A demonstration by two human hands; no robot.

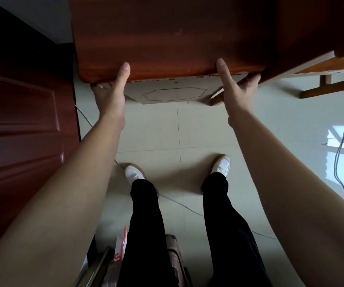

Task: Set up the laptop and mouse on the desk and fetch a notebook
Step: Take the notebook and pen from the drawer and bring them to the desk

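Observation:
A dark red-brown wooden desk (173, 34) fills the top of the view, its bare top facing me. My left hand (111, 92) grips the desk's near edge at its left corner, thumb lying on top and fingers hidden underneath. My right hand (237, 88) grips the same edge toward the right corner in the same way. Under the edge a carved drawer front (173, 94) shows. No laptop, mouse or notebook is in view.
A dark wooden door (22, 121) stands close on the left. A wooden chair or bench (332, 79) sits at the right. Cables (339, 154) trail over the pale tiled floor. A suitcase and a bag (121, 249) lie by my feet.

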